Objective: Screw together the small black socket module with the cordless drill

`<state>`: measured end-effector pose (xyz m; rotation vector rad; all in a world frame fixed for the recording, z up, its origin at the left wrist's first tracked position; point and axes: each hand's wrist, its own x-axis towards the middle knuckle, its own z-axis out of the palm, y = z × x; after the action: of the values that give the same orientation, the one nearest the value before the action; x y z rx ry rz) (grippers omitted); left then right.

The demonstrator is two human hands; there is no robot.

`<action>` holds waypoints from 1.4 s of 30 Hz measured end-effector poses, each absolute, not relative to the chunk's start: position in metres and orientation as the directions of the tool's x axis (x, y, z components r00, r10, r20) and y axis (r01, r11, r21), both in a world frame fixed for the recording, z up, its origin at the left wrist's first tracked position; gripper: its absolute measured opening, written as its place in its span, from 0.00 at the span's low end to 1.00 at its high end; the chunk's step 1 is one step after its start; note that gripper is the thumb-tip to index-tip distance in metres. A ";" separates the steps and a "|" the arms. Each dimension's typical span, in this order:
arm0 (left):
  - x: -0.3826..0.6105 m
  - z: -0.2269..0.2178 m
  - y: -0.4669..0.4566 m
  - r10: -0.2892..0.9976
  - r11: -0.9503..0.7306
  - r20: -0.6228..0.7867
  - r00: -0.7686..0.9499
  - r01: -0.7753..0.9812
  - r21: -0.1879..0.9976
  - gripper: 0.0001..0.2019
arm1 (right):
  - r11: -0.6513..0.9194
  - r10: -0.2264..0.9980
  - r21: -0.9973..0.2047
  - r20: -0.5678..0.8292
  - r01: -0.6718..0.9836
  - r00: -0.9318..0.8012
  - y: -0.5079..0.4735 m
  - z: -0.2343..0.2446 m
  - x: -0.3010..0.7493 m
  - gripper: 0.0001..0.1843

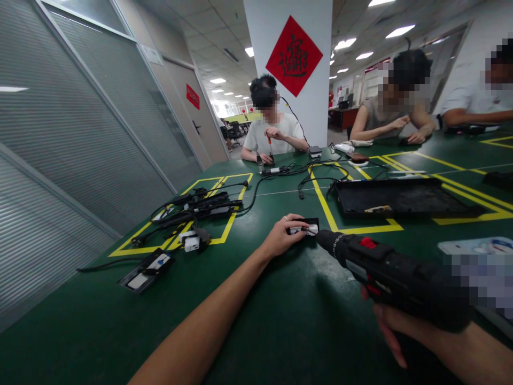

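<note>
My right hand [390, 323] is wrapped round the handle of a black cordless drill [385, 270] with red switches. The drill's chuck points left, and its thin bit reaches over a small black case [315, 221] with a white inside. Whether the bit touches a screw is too small to tell. My left hand [282, 236], with a ring on one finger, grips the left side of that case against the green table [260, 299]. The fingers partly cover the case.
At left lie several black adapters with cables [212, 206] and an opened black case [147, 270]. A black tray [401, 198] stands at right, beyond the drill. Yellow tape marks the table. Across it a person [280, 131] holds a screwdriver [270, 140]; others sit at right.
</note>
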<state>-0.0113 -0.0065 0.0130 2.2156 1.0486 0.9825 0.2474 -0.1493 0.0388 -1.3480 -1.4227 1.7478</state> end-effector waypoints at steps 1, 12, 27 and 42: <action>-0.011 0.013 -0.006 0.805 -0.579 0.392 0.445 0.447 0.682 0.11 | -0.320 0.849 -0.927 -0.371 0.194 -0.376 -0.148 0.036 0.246 0.11; -0.012 0.012 -0.007 0.799 -0.588 0.395 0.454 0.449 0.673 0.11 | -0.338 0.881 -0.927 -0.373 0.165 -0.290 -0.145 0.023 0.235 0.15; -0.011 0.013 -0.006 0.802 -0.583 0.394 0.449 0.445 0.680 0.11 | -0.299 0.884 -0.936 -0.345 0.187 -0.315 -0.149 0.031 0.242 0.11; -0.011 0.010 -0.004 0.807 -0.582 0.399 0.435 0.471 0.663 0.11 | -0.427 0.880 -0.851 -0.469 0.305 -0.079 -0.144 0.012 0.225 0.09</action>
<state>-0.0114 -0.0040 0.0100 2.2341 1.0779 0.9836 0.2249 -0.1444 0.0119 -1.7086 -1.2791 1.5305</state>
